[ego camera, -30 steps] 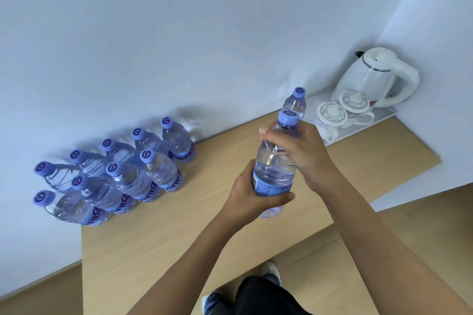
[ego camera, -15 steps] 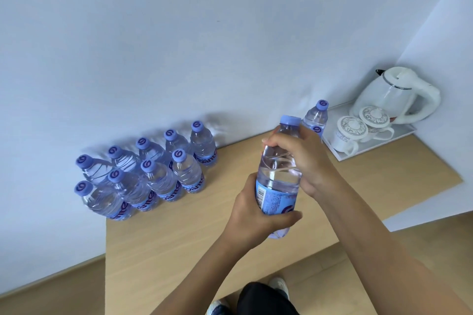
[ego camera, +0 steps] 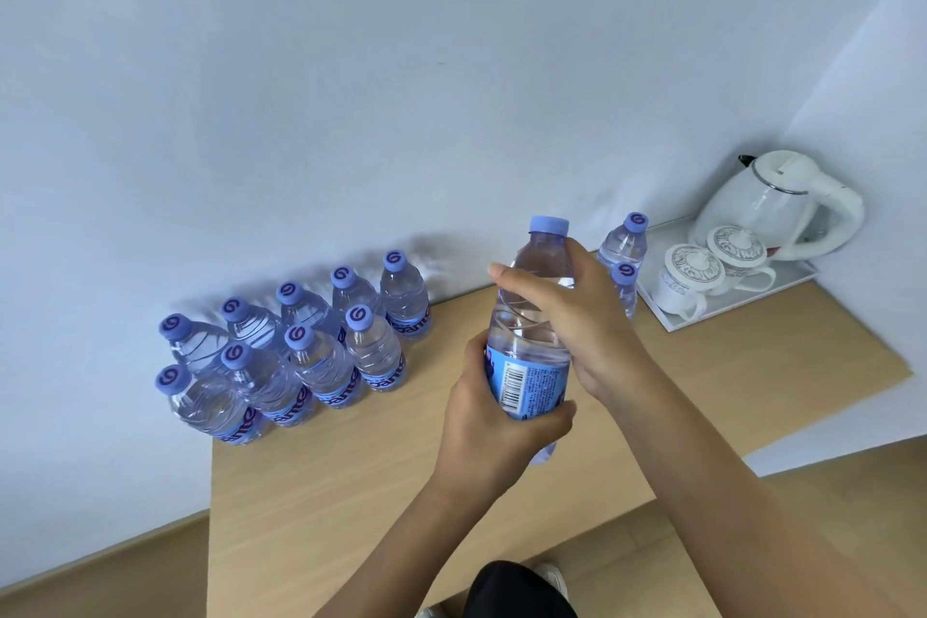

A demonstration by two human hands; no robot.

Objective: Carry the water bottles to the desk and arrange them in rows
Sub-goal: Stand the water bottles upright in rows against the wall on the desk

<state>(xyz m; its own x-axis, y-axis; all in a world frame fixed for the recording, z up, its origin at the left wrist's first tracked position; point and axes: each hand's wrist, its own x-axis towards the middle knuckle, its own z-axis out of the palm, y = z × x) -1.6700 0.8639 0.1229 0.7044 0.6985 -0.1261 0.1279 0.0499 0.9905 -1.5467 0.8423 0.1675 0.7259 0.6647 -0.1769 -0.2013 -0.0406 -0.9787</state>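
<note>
While both hands hold one bottle [ego camera: 531, 336] upright above the desk [ego camera: 351, 492], the left hand [ego camera: 494, 417] wrapped round its label and the right hand [ego camera: 577, 316] curled round its shoulder, the placing step looks under way; next it likely needs setting beside the nine bottles in two rows [ego camera: 301, 346]. Two more bottles [ego camera: 624, 261] stand by the tray [ego camera: 727, 311], which holds two cups [ego camera: 712, 271] and one kettle [ego camera: 777, 206].

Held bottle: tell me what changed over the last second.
The right hand slid from the cap down to the held bottle's shoulder, baring the cap. The left hand still grips the label; the bottle rows are unchanged.
</note>
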